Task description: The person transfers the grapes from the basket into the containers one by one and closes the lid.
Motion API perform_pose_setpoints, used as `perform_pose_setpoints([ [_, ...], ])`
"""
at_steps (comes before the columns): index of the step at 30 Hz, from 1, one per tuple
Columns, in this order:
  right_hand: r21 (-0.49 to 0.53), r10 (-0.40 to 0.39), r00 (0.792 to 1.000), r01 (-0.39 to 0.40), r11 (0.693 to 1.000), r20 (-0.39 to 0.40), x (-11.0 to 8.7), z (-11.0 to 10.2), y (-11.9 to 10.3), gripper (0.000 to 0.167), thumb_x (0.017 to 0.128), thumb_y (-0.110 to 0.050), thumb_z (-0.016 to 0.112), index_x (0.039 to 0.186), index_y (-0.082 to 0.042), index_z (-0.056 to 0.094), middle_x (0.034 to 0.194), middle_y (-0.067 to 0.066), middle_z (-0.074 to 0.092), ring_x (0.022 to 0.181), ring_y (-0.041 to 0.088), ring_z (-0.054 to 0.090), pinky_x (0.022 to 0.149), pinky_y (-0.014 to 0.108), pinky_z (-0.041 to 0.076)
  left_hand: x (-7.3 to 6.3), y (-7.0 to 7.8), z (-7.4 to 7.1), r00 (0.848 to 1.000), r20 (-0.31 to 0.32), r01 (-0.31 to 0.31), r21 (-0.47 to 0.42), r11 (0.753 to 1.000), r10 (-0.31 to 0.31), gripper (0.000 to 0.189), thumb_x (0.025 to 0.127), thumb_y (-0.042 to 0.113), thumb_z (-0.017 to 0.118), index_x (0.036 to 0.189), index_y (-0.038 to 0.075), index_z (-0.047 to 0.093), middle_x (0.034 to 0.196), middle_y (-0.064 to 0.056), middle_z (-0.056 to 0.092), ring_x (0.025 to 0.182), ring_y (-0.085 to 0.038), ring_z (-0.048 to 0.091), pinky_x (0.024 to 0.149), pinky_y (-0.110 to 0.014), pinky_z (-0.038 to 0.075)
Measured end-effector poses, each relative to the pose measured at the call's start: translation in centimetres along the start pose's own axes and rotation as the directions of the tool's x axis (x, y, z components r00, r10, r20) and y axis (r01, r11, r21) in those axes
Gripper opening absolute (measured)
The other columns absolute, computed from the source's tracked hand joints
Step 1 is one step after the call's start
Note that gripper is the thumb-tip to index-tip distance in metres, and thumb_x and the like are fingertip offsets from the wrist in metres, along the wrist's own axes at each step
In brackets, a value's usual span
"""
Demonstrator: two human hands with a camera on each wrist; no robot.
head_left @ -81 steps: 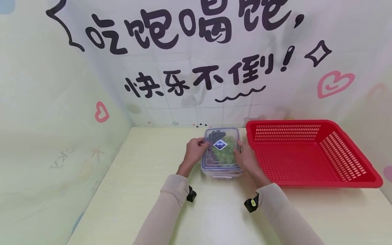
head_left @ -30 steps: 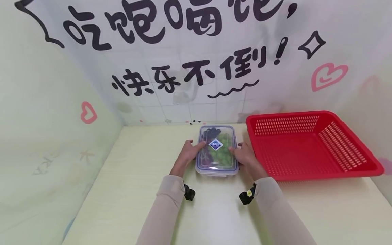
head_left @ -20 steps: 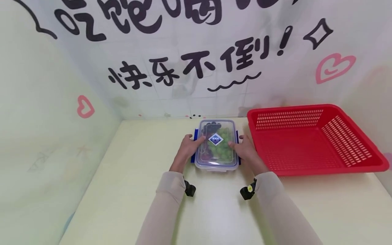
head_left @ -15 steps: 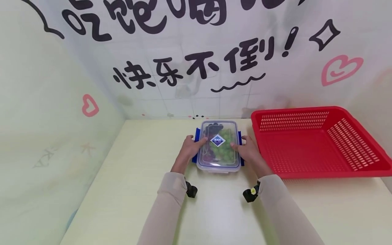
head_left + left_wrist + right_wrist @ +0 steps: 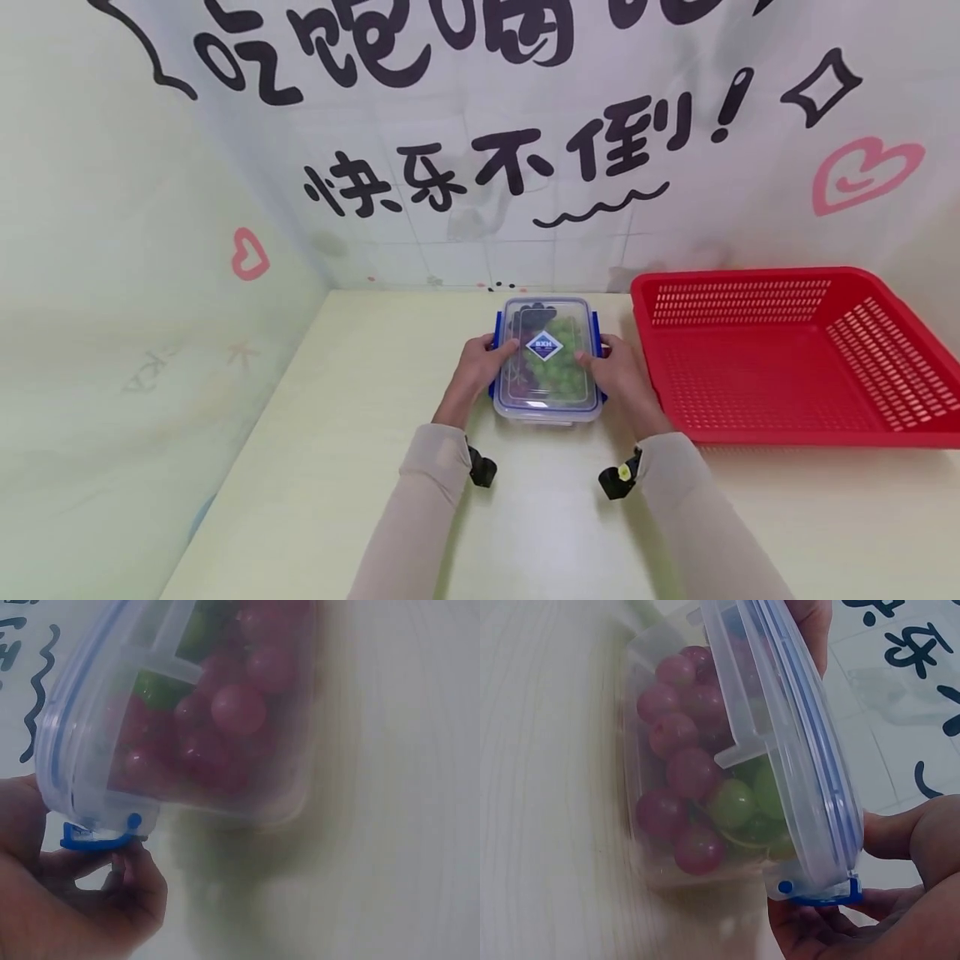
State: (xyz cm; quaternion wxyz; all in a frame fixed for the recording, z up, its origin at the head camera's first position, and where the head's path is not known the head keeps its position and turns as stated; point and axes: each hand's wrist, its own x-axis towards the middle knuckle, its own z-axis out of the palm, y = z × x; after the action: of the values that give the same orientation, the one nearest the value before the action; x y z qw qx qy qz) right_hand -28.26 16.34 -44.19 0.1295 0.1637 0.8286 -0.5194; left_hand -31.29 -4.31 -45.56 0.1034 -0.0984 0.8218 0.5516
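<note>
A clear plastic food container [image 5: 547, 358], with a blue-lined lid and a diamond-shaped label, sits on the table near the back wall. Red, green and dark grapes [image 5: 694, 772] show through its walls. My left hand [image 5: 478, 364] grips the left side, thumb on the lid's edge and fingers beneath the blue side latch [image 5: 101, 838]. On the opposite side, my right hand [image 5: 621, 371] holds it the same way, its fingers curled under the other blue latch [image 5: 825, 891]. Both side latches stick outward, and the lid lies on the container.
A red perforated plastic basket [image 5: 757, 367] stands on the table [image 5: 360, 433] just right of my right hand. A printed wall covering [image 5: 450, 267] rises directly behind the container. Another wall [image 5: 150, 350] borders the table on the left.
The blue side latches, not visible in the earliest head frame, now jut out at both sides. Both hands stay on the container; their fingers have shifted under the latches. The head view shifted slightly.
</note>
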Motion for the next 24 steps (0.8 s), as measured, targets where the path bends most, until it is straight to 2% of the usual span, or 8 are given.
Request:
perform_pose_setpoints([
  [6,0.015,-0.050,0.998,0.050,0.999,0.023,-0.4,0.7,0.3,0.066,0.103,-0.022,0.053,0.156,0.000,0.021,0.153,0.026,0.038,0.137,0.041,0.044,0.113,0.051,0.039,-0.5,-0.3,0.5,1.000,-0.024,-0.013,0.042,0.999,0.014,0.042,0.098,0.033,0.061,0.129,0.005,0.064,0.115,-0.015,0.069,0.096,-0.021,0.063,0.093,-0.040,0.054],
  [14,0.079,-0.114,0.993,0.115,0.990,-0.017,-0.2,1.4,0.1,0.057,0.104,-0.018,0.051,0.153,0.002,0.030,0.147,0.026,0.045,0.132,0.039,0.049,0.113,0.052,0.039,-0.8,0.4,0.8,0.998,-0.049,-0.046,0.011,0.999,0.046,0.044,0.102,0.027,0.053,0.134,-0.001,0.055,0.120,-0.021,0.065,0.108,-0.030,0.063,0.099,-0.045,0.052],
  [19,0.065,-0.119,0.993,0.120,0.991,-0.027,-0.4,1.3,0.3,0.059,0.104,-0.016,0.049,0.154,0.003,0.025,0.150,0.027,0.041,0.134,0.038,0.045,0.114,0.052,0.037,-0.9,0.7,1.0,0.997,-0.057,-0.052,0.070,0.996,0.056,0.044,0.101,0.027,0.053,0.130,-0.005,0.057,0.117,-0.022,0.065,0.104,-0.031,0.064,0.096,-0.045,0.053],
  [24,0.040,-0.154,0.986,0.156,0.987,-0.060,-0.5,1.4,0.4,0.055,0.104,-0.013,0.048,0.152,0.007,0.029,0.148,0.029,0.042,0.131,0.037,0.047,0.114,0.052,0.038,-1.0,0.9,1.2,0.994,-0.079,-0.061,0.107,0.992,0.070,0.042,0.101,0.027,0.053,0.125,-0.007,0.059,0.111,-0.022,0.067,0.099,-0.030,0.065,0.090,-0.045,0.055],
])
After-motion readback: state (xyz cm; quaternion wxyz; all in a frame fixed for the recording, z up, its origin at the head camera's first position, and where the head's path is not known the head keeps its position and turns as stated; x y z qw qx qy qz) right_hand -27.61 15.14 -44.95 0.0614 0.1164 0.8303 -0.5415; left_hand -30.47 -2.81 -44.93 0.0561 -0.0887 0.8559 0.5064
